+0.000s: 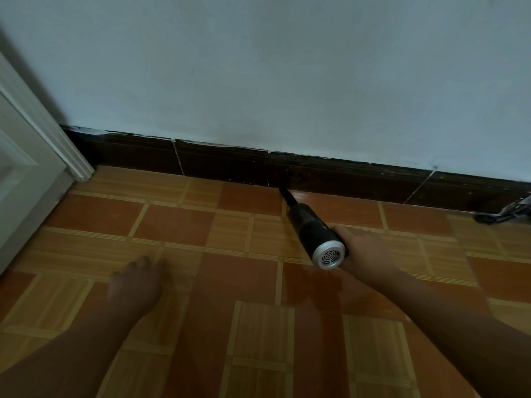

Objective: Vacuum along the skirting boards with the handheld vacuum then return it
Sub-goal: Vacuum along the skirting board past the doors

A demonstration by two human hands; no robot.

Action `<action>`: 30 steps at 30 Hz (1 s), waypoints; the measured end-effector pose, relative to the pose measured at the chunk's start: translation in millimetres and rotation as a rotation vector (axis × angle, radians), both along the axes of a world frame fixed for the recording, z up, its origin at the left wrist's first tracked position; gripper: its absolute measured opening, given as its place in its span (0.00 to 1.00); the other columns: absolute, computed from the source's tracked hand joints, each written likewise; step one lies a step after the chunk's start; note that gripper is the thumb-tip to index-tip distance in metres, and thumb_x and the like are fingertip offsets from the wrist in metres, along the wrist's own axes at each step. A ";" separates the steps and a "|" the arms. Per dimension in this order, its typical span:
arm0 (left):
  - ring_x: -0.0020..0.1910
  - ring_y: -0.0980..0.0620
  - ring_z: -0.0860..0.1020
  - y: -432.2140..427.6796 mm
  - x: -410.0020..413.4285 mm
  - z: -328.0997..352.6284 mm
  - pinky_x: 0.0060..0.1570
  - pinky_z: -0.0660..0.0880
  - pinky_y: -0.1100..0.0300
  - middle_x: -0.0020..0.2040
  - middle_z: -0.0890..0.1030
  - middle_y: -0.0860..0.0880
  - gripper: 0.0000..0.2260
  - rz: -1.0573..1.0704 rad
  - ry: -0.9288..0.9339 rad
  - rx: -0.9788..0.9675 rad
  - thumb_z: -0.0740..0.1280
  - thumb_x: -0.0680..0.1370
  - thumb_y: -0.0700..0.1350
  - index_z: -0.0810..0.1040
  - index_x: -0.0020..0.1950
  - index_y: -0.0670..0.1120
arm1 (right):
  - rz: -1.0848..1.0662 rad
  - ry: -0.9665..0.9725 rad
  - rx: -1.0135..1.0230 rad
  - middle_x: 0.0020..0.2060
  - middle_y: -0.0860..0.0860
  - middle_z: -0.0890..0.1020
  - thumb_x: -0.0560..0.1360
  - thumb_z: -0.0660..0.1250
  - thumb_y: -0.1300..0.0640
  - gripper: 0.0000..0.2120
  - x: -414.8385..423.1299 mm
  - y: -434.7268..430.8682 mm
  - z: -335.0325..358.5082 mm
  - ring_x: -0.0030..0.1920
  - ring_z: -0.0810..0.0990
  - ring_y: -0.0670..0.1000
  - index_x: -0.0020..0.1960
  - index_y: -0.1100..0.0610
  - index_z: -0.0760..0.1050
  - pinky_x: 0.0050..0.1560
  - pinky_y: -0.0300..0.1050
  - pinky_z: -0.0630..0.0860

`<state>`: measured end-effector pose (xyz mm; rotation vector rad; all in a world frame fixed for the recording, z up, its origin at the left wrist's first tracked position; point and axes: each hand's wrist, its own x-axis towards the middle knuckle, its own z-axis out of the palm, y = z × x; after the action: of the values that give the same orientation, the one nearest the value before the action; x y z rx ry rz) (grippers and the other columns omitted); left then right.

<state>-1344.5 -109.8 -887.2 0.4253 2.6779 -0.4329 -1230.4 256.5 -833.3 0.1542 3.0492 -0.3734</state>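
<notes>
Our forearms fill the bottom of the view. Left hand [135, 285] is blurry, fingers loose and spread over the floor, holding nothing; can't tell if it's touching. Right hand [366, 248] is wrapped round the handheld vacuum [314, 229], whose nozzle tip sits right at the foot of the dark skirting board [230, 163].

Risks we'd guess at:
- The nozzle drifts off the seam and misses dust.
- It scrapes the chipped top edge.
- It snags that dark tangled thing [501, 212] at the far right.

Glossy orange tiled floor [178, 225], pale wall [287, 67], white door frame [48, 133] on the left.
</notes>
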 end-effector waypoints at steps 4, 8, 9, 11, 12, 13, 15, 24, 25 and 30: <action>0.65 0.48 0.69 13.7 0.6 1.4 0.57 0.73 0.53 0.69 0.65 0.47 0.22 -0.037 0.002 0.002 0.53 0.81 0.53 0.54 0.75 0.54 | 0.005 0.018 -0.003 0.44 0.49 0.81 0.73 0.69 0.49 0.17 2.7 0.8 1.6 0.35 0.71 0.44 0.58 0.54 0.71 0.33 0.33 0.61; 0.67 0.47 0.67 23.7 2.5 4.6 0.59 0.71 0.52 0.71 0.63 0.47 0.23 -0.043 -0.007 -0.010 0.53 0.81 0.52 0.54 0.75 0.53 | -0.002 0.019 0.010 0.43 0.49 0.81 0.73 0.69 0.48 0.17 4.4 2.3 1.6 0.36 0.73 0.45 0.58 0.54 0.71 0.35 0.37 0.64; 0.67 0.47 0.67 25.4 3.2 5.1 0.59 0.71 0.52 0.71 0.64 0.47 0.23 -0.039 -0.007 -0.003 0.54 0.81 0.52 0.54 0.75 0.53 | -0.005 0.018 0.005 0.43 0.49 0.81 0.73 0.69 0.49 0.17 5.3 2.5 2.1 0.36 0.74 0.45 0.58 0.54 0.71 0.35 0.36 0.65; 0.67 0.48 0.67 31.3 6.4 6.6 0.59 0.71 0.52 0.71 0.63 0.47 0.23 -0.043 -0.013 0.020 0.55 0.81 0.52 0.55 0.75 0.53 | 0.003 0.029 -0.014 0.43 0.49 0.81 0.73 0.69 0.49 0.17 7.3 2.0 3.4 0.36 0.74 0.45 0.57 0.54 0.72 0.34 0.32 0.63; 0.68 0.47 0.67 35.9 8.5 7.4 0.60 0.70 0.52 0.71 0.63 0.47 0.23 -0.056 -0.022 0.041 0.56 0.81 0.51 0.55 0.75 0.52 | 0.013 0.038 -0.024 0.43 0.49 0.81 0.72 0.69 0.49 0.17 8.1 1.0 4.3 0.36 0.74 0.44 0.57 0.54 0.72 0.34 0.31 0.63; 0.68 0.47 0.67 41.2 10.6 8.1 0.60 0.70 0.52 0.72 0.63 0.47 0.23 -0.081 -0.034 0.065 0.56 0.81 0.51 0.56 0.75 0.52 | 0.022 0.046 -0.037 0.43 0.49 0.81 0.72 0.69 0.49 0.17 8.4 -0.4 5.1 0.36 0.74 0.44 0.57 0.55 0.72 0.34 0.30 0.62; 0.68 0.47 0.67 51.9 13.5 10.2 0.61 0.70 0.51 0.72 0.63 0.46 0.21 -0.149 -0.046 0.108 0.55 0.81 0.50 0.58 0.74 0.51 | 0.042 0.067 -0.058 0.42 0.48 0.80 0.72 0.70 0.50 0.17 7.4 -4.3 6.5 0.36 0.73 0.44 0.56 0.55 0.72 0.34 0.31 0.63; 0.75 0.45 0.55 67.3 27.0 7.3 0.73 0.54 0.49 0.76 0.56 0.43 0.23 -0.343 -0.140 0.128 0.55 0.81 0.50 0.55 0.76 0.52 | 0.137 0.045 -0.119 0.46 0.47 0.81 0.73 0.69 0.49 0.16 -24.2 -46.4 2.4 0.39 0.76 0.43 0.57 0.52 0.71 0.40 0.36 0.71; 0.75 0.44 0.54 64.6 27.1 6.8 0.74 0.51 0.48 0.76 0.54 0.43 0.24 -0.337 -0.137 0.115 0.55 0.81 0.50 0.54 0.76 0.52 | 0.150 0.051 -0.128 0.46 0.47 0.81 0.72 0.69 0.49 0.16 -32.2 -54.0 2.0 0.39 0.75 0.43 0.58 0.52 0.71 0.38 0.34 0.69; 0.75 0.40 0.53 51.6 23.4 5.2 0.73 0.50 0.47 0.76 0.54 0.39 0.24 -0.314 -0.131 0.048 0.52 0.82 0.51 0.51 0.77 0.50 | 0.222 0.078 -0.129 0.47 0.48 0.80 0.71 0.70 0.52 0.15 -74.2 -97.6 1.6 0.42 0.76 0.46 0.55 0.52 0.72 0.40 0.37 0.68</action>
<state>-1321.1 -58.2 -882.0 0.8640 2.5042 -0.4143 -1304.6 158.8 -831.7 -0.2090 3.0605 -0.5683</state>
